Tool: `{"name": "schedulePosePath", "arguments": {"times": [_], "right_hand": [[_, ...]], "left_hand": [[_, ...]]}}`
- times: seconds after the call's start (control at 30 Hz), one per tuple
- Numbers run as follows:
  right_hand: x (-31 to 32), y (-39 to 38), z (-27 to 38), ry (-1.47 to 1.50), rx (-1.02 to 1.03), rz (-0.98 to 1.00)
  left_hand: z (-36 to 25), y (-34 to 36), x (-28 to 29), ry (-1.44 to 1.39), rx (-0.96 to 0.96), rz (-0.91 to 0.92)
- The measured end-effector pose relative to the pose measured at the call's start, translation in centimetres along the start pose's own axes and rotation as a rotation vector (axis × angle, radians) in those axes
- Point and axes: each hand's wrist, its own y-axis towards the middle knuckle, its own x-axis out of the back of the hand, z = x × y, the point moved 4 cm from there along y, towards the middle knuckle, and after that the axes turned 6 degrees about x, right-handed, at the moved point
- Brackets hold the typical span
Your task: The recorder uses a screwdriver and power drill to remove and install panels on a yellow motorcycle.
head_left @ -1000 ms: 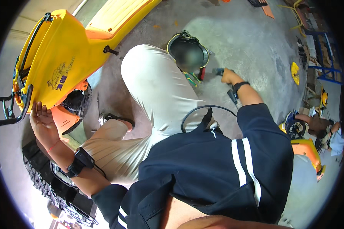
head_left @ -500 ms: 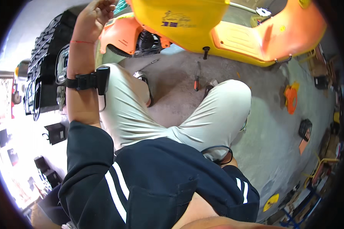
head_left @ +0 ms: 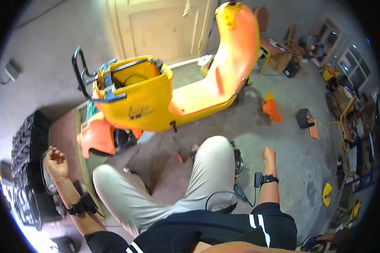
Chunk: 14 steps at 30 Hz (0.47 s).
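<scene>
A yellow-and-orange ride-on scooter body (head_left: 135, 107) stands in front of me, its high-backed seat to the right and black handles at its front left. My left hand (head_left: 57, 163) is raised off to the left, near the black tyre-like treads. Its palm is turned up, the fingers loosely bent and apart, with nothing in them. To the right of my knee, over the floor, my right hand (head_left: 269, 155) is closed in a fist, with nothing showing from it. An orange fender-like part (head_left: 98, 137) rests below the scooter's front. A screwdriver (head_left: 180, 157) lies on the floor between my legs.
Black treads (head_left: 27, 156) stack up at the left. An orange-and-yellow piece (head_left: 272, 109), a black basket-like part (head_left: 304, 119) and a yellow piece (head_left: 327, 195) lie on the floor at right. Behind the scooter is a door (head_left: 160, 29); chairs stand at the far right.
The view has tilted up, showing the scooter's top and the door. My left hand has come away from beside the scooter's front. My right hand has come into view on the right.
</scene>
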Motion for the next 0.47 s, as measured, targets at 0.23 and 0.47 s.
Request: {"name": "schedulePosePath", "arguments": {"times": [0.23, 0.47], "right_hand": [[-2.3, -20.3, 39.4, 0.651, 0.563, 0.283], [-21.5, -27.8, 47.8, 0.290, 0.763, 0.861]], "left_hand": [[8.7, -3.0, -14.1, 0.054, 0.205, 0.571], [9.7, 4.5, -8.1, 0.241, 0.120, 0.570]]}}
